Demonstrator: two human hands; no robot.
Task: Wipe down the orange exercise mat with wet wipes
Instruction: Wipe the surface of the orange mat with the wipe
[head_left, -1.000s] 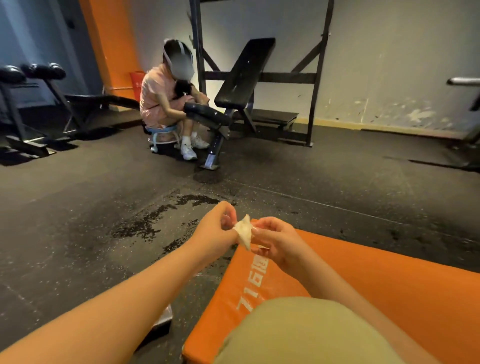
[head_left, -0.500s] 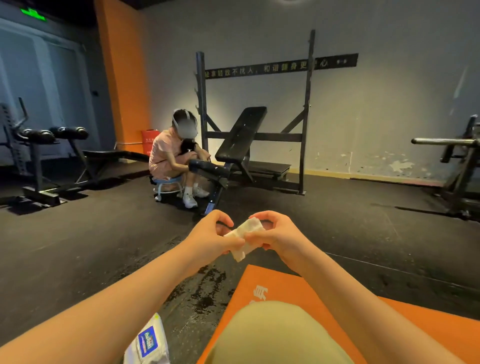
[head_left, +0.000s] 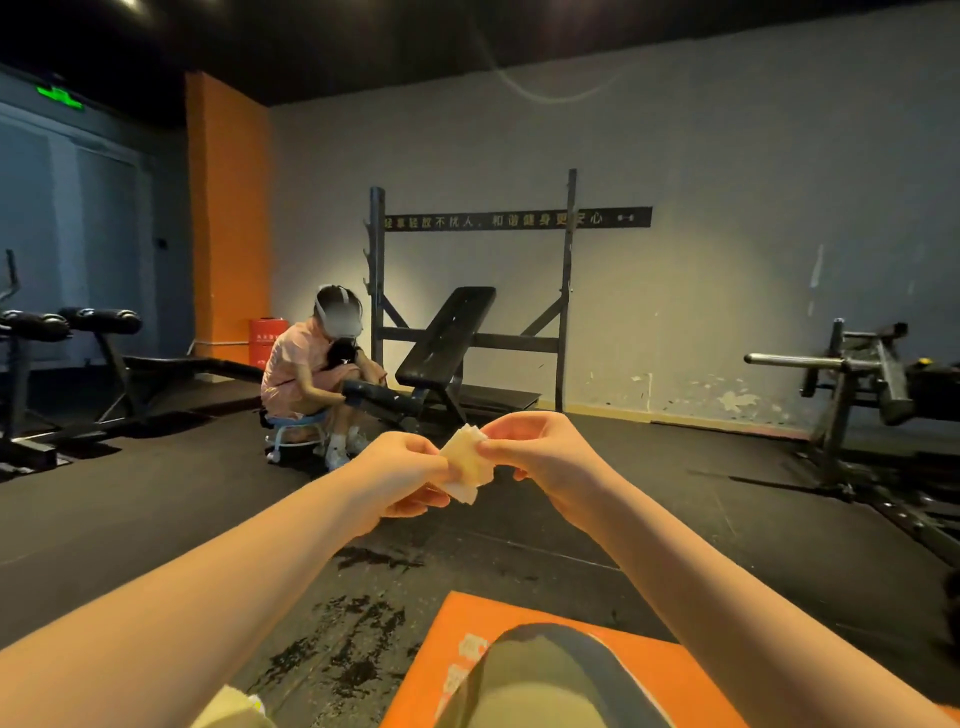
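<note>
White wipe (head_left: 464, 464) upright, left hand (head_left: 401, 475), right hand (head_left: 540, 451)

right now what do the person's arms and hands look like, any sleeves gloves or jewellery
Both forearms are bare from the frame edge to the wrist, with no sleeves in view. The left hand and right hand wear no gloves. No watch, bracelet or ring shows on either, and no markings can be made out in the dim light.

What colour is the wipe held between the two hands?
The wipe is white, looking slightly cream in this light; the head view shows it.
</note>
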